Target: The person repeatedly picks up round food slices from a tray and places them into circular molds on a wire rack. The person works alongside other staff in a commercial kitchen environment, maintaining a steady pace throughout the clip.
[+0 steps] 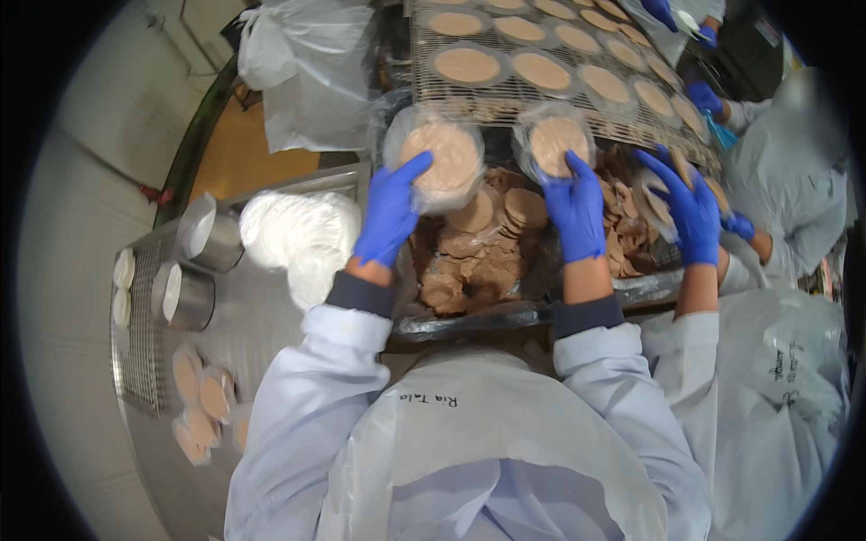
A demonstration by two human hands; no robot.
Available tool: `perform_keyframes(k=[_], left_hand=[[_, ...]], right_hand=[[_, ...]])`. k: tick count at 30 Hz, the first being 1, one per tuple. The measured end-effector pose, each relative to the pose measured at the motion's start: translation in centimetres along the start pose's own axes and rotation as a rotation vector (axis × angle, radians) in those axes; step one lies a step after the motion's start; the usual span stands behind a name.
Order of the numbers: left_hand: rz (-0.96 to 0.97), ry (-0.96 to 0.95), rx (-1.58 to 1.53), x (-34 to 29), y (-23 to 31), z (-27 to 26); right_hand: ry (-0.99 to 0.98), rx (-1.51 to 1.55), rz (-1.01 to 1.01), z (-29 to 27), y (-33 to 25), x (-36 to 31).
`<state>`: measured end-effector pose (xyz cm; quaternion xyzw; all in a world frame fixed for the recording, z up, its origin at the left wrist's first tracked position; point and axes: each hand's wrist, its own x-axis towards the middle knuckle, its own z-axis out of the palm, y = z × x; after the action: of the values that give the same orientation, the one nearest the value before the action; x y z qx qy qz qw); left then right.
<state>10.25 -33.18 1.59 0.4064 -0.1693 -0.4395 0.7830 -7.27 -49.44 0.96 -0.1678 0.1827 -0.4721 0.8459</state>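
Note:
My left hand [392, 212], in a blue glove, pinches the edge of a pale brown round patty [442, 155] on a clear plastic disc, thumb on top. To its right, my right hand [575, 215], gloved alike, grips a second patty [557, 142] on its own clear disc. Both are raised over a metal tray [478, 322] heaped with brown discs and broken pieces [483, 266]. Just beyond runs a wire mesh rack [494, 90] bearing rows of similar patties [467, 65] on clear sheets. The fingers under both held patties are hidden.
At right a co-worker's blue-gloved hand [693, 216] reaches over the same tray; other workers' hands are farther back. Left of me, a steel table [253, 316] carries white plastic discs [302, 230], two metal pots [209, 233] and several patties [216, 394]. A white bag [307, 72] hangs beyond.

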Motion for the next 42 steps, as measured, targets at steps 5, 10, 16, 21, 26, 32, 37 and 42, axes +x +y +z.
perform_keyframes(k=[5, 10, 16, 21, 26, 32, 37, 42], left_hand=[[-0.359, -0.147, 0.536, -10.6, 10.9, -12.8], [-0.183, 0.123, 1.216, -15.9, 8.2, -16.7], [0.614, 0.397, 1.669, -14.2, -2.4, -16.8], [0.31, 0.323, 0.411, -7.8, -0.8, -11.5], [0.292, -0.023, 1.119, 0.6, -1.7, 2.7], [0.276, -0.325, 0.406, 2.0, -3.9, 3.4], [-0.103, -0.321, -0.675, -2.3, -0.1, 5.1], [-0.033, 0.057, -0.098, -4.7, 1.6, -1.7]], right_hand=[[0.059, -0.082, 0.112, -2.7, 0.3, -1.8], [0.091, -0.118, 0.179, 0.1, 4.1, -1.9], [-0.037, -0.024, 0.187, 3.2, 5.0, -2.2], [-0.023, -0.012, 0.01, 3.4, 2.8, -1.7], [-0.045, -0.041, -0.012, 2.9, -0.8, 0.0], [0.083, -0.102, -0.105, 3.6, -1.4, -2.8], [-0.244, -0.895, -0.265, 5.6, 4.1, -5.6], [-0.367, -1.021, -0.434, 2.0, 10.3, -5.9]])
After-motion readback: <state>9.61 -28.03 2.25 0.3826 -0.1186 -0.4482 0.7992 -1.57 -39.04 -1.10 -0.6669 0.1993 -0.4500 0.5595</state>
